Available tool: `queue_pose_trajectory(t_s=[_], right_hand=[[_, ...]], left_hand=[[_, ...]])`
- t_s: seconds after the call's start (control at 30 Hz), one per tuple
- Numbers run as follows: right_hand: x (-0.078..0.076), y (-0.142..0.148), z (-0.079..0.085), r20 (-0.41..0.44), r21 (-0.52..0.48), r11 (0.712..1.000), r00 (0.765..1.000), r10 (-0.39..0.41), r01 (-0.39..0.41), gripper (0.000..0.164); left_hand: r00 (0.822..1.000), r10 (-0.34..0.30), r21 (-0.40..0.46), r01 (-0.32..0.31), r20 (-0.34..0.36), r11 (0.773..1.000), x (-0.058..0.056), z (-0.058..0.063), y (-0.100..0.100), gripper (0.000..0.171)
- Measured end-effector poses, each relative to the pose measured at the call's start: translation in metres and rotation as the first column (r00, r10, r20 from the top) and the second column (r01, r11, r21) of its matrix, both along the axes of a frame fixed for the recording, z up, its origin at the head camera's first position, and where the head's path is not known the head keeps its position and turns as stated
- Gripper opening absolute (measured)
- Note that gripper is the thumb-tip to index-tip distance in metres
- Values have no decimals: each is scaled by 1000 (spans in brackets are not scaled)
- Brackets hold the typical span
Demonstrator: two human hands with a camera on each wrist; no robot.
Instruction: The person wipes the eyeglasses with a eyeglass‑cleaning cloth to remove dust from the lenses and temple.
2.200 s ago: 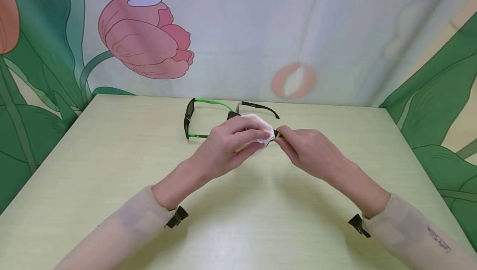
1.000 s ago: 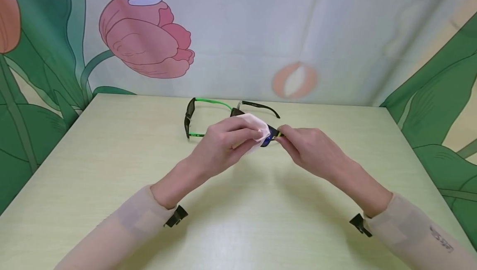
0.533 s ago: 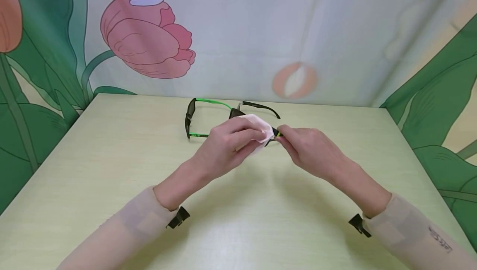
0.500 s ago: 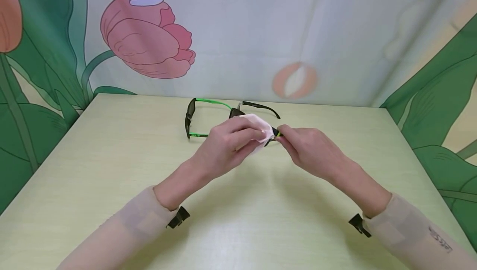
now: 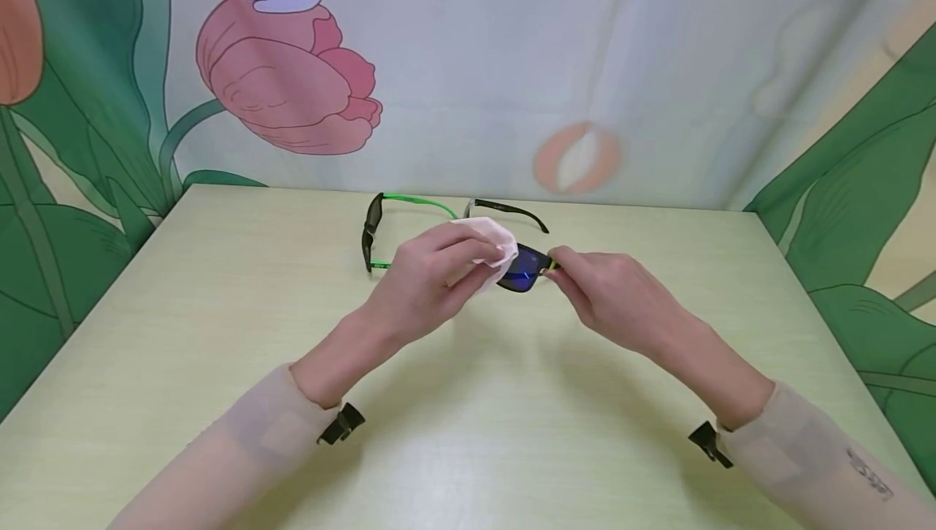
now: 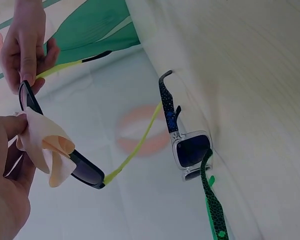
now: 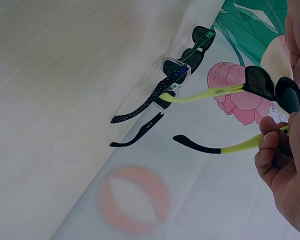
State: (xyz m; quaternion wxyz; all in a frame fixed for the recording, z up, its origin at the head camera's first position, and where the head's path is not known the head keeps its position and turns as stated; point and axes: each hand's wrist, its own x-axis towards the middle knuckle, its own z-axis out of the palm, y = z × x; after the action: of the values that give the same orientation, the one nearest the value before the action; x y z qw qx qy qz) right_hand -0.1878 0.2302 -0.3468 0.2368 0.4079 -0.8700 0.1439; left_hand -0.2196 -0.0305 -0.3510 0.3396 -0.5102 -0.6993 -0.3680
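Held above the table is a pair of dark-framed sunglasses (image 5: 523,273) with blue-tinted lenses; their yellow, black-tipped temples show in both wrist views. My right hand (image 5: 616,296) grips them by the hinge end of one temple. My left hand (image 5: 420,282) pinches a thin pale pink cloth (image 5: 503,231) folded over the front of the frame. In the left wrist view the cloth (image 6: 45,145) wraps the middle of the frame, and a lens (image 6: 87,171) sticks out beyond it. The head view has the far lens hidden behind the cloth and left hand.
Behind the hands on the pale table (image 5: 468,440) rest sunglasses with green temples (image 5: 371,231) and, to their right, clear-framed sunglasses with black speckled temples (image 7: 155,95). A printed flower curtain (image 5: 453,67) hangs along the table's back edge.
The left hand and cloth have shifted left along the sunglasses, uncovering the blue lens nearest the right hand. Earlier they slid back and forth there. The right hand has stayed almost still.
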Motion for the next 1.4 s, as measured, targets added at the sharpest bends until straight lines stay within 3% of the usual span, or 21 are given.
queue_pose_trajectory(t_s=[0.13, 0.23, 0.47, 0.57, 0.77, 1.17, 1.4], right_hand=[[0, 3, 1, 7, 3, 1000, 1000, -11, 11, 16], [0, 5, 1, 14, 1, 1000, 1000, -17, 17, 17], [0, 7, 2, 5, -22, 1000, 1000, 1, -1, 16], [0, 8, 2, -1, -35, 999, 1000, 18, -18, 7], [1, 10, 1, -23, -53, 998, 999, 26, -28, 46], [2, 14, 2, -32, -66, 998, 999, 19, -22, 46], [1, 14, 2, -24, -80, 996, 999, 23, -25, 46]], left_hand=[[996, 80, 24, -81, 40, 996, 0, 0, -5, 17], [992, 105, 47, -108, 66, 993, -1, 1, -8, 15], [986, 126, 43, -131, 106, 990, -3, -1, -10, 12], [984, 130, 34, -135, 118, 990, -3, -1, -11, 12], [981, 149, 21, -153, 126, 988, -4, -2, -14, 12], [964, 202, -39, -198, 176, 979, -10, -5, -28, 12], [963, 184, -29, -182, 198, 983, -9, -7, -29, 14]])
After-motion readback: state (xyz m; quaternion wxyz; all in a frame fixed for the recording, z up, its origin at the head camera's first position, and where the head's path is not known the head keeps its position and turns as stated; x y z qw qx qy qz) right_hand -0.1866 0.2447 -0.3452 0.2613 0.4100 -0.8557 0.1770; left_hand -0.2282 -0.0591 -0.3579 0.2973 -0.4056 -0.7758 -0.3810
